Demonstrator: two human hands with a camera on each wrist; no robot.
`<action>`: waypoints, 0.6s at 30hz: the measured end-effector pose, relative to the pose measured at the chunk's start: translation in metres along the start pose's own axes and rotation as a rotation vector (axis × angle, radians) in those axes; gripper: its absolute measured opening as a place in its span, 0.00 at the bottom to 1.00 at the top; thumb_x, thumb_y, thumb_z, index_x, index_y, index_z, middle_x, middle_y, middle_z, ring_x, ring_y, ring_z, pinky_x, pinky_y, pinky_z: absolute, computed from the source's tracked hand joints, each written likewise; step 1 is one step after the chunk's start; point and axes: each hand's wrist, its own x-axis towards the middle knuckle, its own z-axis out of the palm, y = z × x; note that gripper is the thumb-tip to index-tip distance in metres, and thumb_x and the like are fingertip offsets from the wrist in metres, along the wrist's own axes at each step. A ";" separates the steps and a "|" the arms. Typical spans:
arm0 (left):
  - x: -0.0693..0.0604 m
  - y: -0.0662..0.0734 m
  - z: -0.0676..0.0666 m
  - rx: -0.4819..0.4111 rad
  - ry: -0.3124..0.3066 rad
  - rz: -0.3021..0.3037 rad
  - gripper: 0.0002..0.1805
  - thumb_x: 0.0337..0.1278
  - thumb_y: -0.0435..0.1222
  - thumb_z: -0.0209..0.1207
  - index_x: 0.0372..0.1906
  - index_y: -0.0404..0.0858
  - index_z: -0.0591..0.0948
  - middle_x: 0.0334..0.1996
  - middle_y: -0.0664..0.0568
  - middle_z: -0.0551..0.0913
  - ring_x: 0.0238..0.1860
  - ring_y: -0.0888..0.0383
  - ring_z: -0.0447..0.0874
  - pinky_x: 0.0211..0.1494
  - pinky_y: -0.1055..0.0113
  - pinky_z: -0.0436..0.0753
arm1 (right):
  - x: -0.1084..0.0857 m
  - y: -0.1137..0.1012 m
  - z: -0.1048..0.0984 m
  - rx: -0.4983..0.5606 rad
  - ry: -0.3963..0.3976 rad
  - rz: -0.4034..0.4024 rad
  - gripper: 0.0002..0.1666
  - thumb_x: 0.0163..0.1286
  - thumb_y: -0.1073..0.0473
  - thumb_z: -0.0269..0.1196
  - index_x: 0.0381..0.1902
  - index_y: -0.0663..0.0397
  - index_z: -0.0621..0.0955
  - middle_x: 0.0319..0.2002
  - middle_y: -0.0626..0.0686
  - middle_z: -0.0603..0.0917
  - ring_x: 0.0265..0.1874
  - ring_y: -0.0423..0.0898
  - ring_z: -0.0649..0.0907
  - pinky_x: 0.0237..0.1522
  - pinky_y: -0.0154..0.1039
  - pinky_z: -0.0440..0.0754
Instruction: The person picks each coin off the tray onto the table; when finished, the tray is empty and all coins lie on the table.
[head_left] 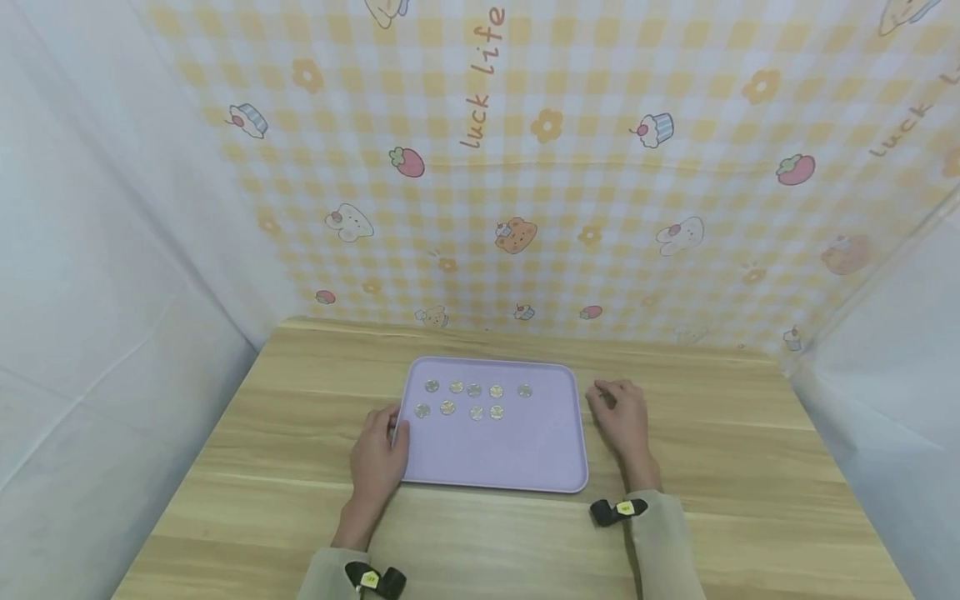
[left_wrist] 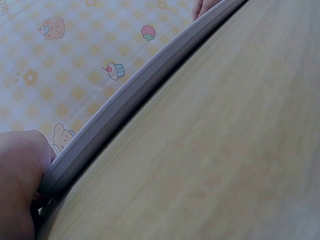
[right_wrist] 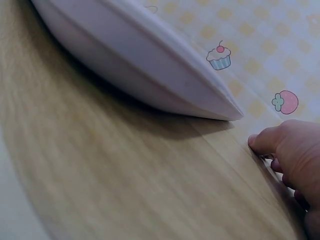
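A shallow lilac tray (head_left: 525, 454) lies flat on the table, several coins (head_left: 474, 390) in two rows on its far half. My left hand (head_left: 379, 454) grips the tray's left edge, its thumb over the rim. The left wrist view has that hand (left_wrist: 22, 175) against the rim, its fingertips partly hidden below. Right of the tray, apart from its edge, my right hand (head_left: 621, 417) rests on the table with loosely curled fingers. In the right wrist view, the right hand (right_wrist: 295, 160) is beyond the tray's corner (right_wrist: 220, 107); I make out nothing held.
The wooden table (head_left: 247, 467) reaches back to a yellow checked cloth (head_left: 555, 183) with cartoon prints. White sheets (head_left: 97, 275) hang at both sides. Each wrist carries a small black camera (head_left: 603, 512).
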 end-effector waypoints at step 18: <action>0.000 0.000 0.000 0.001 -0.006 -0.005 0.19 0.64 0.38 0.60 0.57 0.36 0.81 0.39 0.46 0.83 0.33 0.54 0.79 0.33 0.64 0.74 | 0.000 0.002 0.001 0.007 -0.004 0.011 0.21 0.69 0.53 0.66 0.54 0.58 0.83 0.50 0.60 0.81 0.52 0.56 0.75 0.57 0.54 0.72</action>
